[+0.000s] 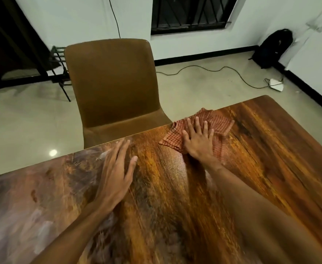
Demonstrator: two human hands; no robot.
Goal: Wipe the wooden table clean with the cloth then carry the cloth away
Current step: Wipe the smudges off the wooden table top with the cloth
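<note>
No legible text, labels or numbers anywhere (surfaces blurred, unmarked)

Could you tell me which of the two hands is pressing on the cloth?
The right hand, fingers spread flat on the checked cloth; the left hand rests on bare table.

The desk [175, 197] lies bare across the lower frame and right side, free for passage. Only the checked cloth [221, 124] sits at its far edge, upper centre; a brown chair [112, 82] stands close behind that edge.
</note>
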